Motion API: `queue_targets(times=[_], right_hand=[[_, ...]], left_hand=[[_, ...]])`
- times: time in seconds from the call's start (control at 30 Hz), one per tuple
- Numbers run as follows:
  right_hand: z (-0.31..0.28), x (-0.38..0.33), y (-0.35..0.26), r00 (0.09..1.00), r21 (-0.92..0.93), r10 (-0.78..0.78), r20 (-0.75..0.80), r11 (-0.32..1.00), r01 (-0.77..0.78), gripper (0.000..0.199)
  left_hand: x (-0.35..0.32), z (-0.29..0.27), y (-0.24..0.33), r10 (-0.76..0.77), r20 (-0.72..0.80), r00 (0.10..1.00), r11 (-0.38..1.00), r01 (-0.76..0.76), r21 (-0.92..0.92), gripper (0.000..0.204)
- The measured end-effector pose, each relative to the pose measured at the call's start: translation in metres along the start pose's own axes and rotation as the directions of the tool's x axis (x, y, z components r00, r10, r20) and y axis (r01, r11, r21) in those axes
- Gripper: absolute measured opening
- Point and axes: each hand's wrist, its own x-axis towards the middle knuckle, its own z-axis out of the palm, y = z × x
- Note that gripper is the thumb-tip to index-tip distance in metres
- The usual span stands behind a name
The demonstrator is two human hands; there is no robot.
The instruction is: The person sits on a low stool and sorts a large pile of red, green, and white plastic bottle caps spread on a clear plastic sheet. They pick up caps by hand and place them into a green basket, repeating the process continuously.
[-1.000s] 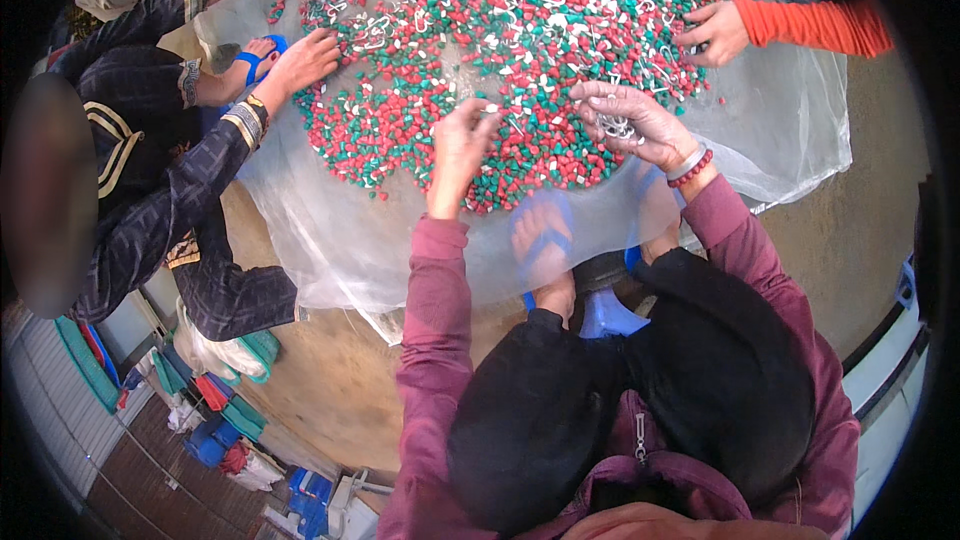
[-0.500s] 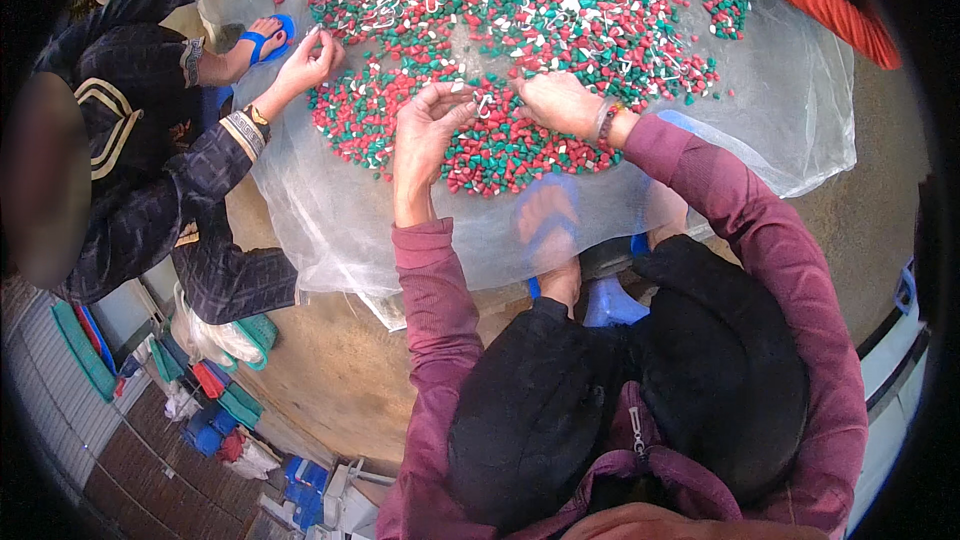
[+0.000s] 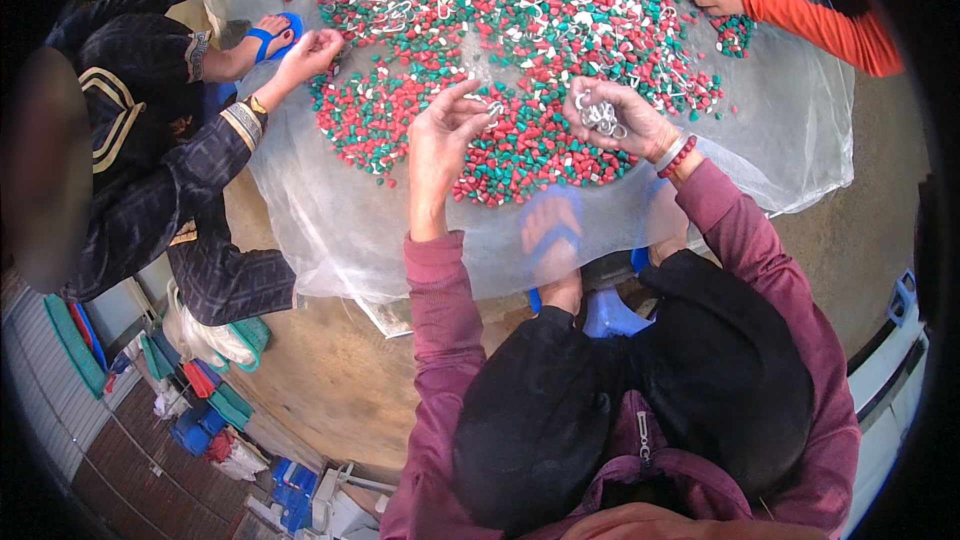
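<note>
Translucent mesh sheet (image 3: pixel 790 120) carries a broad heap of red, green and white plastic pieces (image 3: pixel 550 155). Green basket (image 3: pixel 255 333) at lower left; contents indistinct. Right hand (image 3: pixel 628 118), palm up, fingers curled around a bunch of white hooks (image 3: pixel 601 119). Left hand (image 3: pixel 440 135), across a gap to its left: thumb and forefinger pinch one white hook (image 3: pixel 494 112), nearest this hand; long axis too small to tell.

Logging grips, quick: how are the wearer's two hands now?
Left hand: closed, pinching a white hook.
Right hand: partly closed, holding a bunch of white hooks.
</note>
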Motion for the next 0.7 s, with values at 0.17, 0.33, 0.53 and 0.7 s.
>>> queue_targets(times=[0.17, 0.33, 0.53, 0.7], right_hand=[[-0.010, 0.004, 0.028, 0.990, 0.114, 0.139, -0.025, 0.984, -0.135, 0.035], [-0.018, -0.002, 0.041, 0.965, 0.257, 0.224, -0.137, 0.949, -0.184, 0.022], [-0.017, -0.030, 0.021, 0.990, 0.195, 0.126, -0.063, 0.974, -0.111, 0.012], [-0.005, -0.036, -0.011, 0.970, 0.001, 0.013, -0.243, 1.000, -0.013, 0.019]], left_hand=[[-0.011, 0.045, 0.012, 0.301, 0.162, 0.940, 0.952, -0.305, -0.003, 0.028], [0.024, 0.034, -0.032, 0.221, -0.066, 0.973, 0.755, -0.128, 0.643, 0.025], [0.031, 0.038, -0.071, 0.293, 0.038, 0.955, 0.456, -0.174, 0.873, 0.021], [0.054, 0.032, -0.040, 0.283, 0.000, 0.959, 0.818, -0.242, 0.522, 0.020]])
